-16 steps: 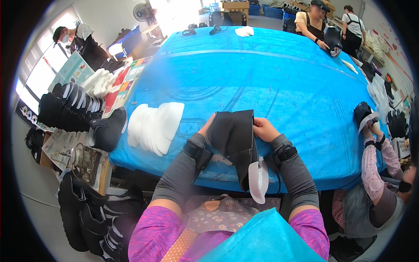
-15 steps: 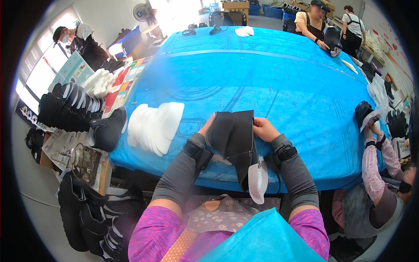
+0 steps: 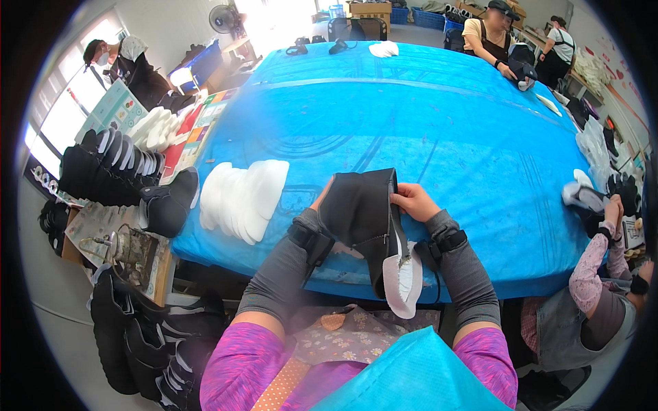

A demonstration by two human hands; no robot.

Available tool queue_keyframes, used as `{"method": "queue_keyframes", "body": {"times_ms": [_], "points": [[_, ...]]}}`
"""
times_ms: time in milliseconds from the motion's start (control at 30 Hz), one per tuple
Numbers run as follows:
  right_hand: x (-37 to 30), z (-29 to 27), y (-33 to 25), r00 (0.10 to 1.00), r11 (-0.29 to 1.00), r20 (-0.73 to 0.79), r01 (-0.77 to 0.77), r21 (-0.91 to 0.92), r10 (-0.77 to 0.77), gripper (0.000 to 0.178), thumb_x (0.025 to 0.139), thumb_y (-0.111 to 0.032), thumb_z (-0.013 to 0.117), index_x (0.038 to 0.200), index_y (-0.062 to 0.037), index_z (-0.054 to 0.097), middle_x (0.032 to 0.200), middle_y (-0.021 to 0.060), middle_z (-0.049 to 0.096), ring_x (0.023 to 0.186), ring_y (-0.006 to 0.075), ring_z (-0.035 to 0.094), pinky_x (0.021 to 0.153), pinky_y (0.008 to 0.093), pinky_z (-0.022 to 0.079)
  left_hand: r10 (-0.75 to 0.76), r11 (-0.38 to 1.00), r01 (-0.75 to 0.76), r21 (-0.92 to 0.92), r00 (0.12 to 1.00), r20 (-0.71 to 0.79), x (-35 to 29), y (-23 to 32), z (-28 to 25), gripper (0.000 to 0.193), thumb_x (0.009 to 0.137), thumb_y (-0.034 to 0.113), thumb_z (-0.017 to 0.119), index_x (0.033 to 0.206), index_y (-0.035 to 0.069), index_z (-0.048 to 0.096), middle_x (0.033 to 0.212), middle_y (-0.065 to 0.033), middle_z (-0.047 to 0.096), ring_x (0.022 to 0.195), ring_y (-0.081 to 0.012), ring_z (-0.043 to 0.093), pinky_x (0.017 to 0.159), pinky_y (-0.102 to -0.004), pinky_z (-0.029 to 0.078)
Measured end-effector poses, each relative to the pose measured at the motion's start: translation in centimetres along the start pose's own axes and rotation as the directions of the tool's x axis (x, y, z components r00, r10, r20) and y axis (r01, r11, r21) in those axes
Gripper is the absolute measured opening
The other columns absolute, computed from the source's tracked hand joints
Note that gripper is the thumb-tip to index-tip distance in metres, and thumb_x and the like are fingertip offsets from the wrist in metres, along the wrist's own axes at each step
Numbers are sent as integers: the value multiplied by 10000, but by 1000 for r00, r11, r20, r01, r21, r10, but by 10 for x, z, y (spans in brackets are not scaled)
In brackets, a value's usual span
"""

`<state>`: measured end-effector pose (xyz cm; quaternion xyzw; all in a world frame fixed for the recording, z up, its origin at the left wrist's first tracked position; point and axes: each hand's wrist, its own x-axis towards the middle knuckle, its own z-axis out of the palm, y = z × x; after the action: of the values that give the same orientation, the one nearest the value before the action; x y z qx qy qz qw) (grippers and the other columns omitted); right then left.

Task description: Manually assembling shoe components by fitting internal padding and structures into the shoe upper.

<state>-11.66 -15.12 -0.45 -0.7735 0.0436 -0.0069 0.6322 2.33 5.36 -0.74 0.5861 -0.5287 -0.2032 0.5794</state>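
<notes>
A black boot upper (image 3: pixel 356 205) hangs between my hands over the near edge of the table. Its pale-edged lower opening (image 3: pixel 401 288) points down toward me and shows white lining. My right hand (image 3: pixel 415 201) pinches the upper's right top edge between thumb and fingers. On the other side my left hand (image 3: pixel 322 195) holds the left edge; most of its fingers are hidden behind the black material. A fanned stack of white insole-shaped pads (image 3: pixel 243 198) lies on the table left of my left hand.
Blue sheeting covers the big table (image 3: pixel 384 130). At left stand a row of black boot uppers (image 3: pixel 103 168), a single upper (image 3: pixel 170 205) and a sewing machine (image 3: pixel 127 253). More black uppers (image 3: pixel 137 335) hang low left. Co-workers handle uppers at right (image 3: pixel 610 212) and far right (image 3: pixel 510 68).
The boot upper has tilted and turned slightly, so its lower opening shows more lining. My right hand has shifted a little along its edge. The near-right co-worker's upper has turned over and dropped lower.
</notes>
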Motion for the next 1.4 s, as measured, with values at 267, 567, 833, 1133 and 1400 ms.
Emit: {"method": "queue_keyframes", "body": {"times_ms": [267, 567, 833, 1133, 1400], "points": [[4, -2, 1, 999, 1000, -31, 11, 3, -11, 322, 931, -310, 600, 1076, -28, 652, 791, -29, 615, 628, 53, 490, 543, 232, 402, 126, 927, -154, 342, 987, 104, 11, 8, -5, 230, 789, 76, 689, 991, -10, 617, 911, -66, 657, 842, -97, 593, 717, -257, 510], [2, 2, 2, 1000, 1000, -18, -18, -25, 18, 354, 946, -348, 566, 1025, -14, 648, 759, -4, 608, 602, 78, 514, 544, 238, 419, 18, 1000, -20, 13, 993, 115, -1, 46, -5, 374, 808, 132, 677, 1146, 3, 584, 1061, -113, 641, 910, -189, 620, 779, -296, 500], [-3, -6, 11, 999, 978, 37, 20, 206, -28, 286, 948, -293, 570, 1041, -32, 639, 813, -16, 611, 648, 64, 544, 571, 225, 442, 318, 740, -258, 621, 948, 15, 17, 96, 3, 339, 816, 187, 667, 1113, 30, 626, 1034, -154, 656, 921, -276, 636, 792, -328, 496], [4, -12, 9, 986, 930, 150, 15, 366, -75, 349, 928, -188, 575, 1235, -23, 590, 915, 4, 651, 669, 59, 571, 618, 206, 468, 1, 933, 47, 356, 991, -135, 9, 49, -4, 233, 855, 177, 669, 977, -22, 659, 855, -37, 670, 741, -104, 581, 656, -268, 480], [-3, -7, 5, 992, 929, 113, 7, 371, -53, 374, 890, -111, 499, 1229, 24, 579, 866, 27, 644, 658, 72, 573, 618, 227, 473, 42, 829, 42, 558, 990, -136, 16, 94, 12, 271, 861, 168, 601, 1083, 16, 630, 943, -160, 657, 802, -348, 627, 669, -385, 497]]}}
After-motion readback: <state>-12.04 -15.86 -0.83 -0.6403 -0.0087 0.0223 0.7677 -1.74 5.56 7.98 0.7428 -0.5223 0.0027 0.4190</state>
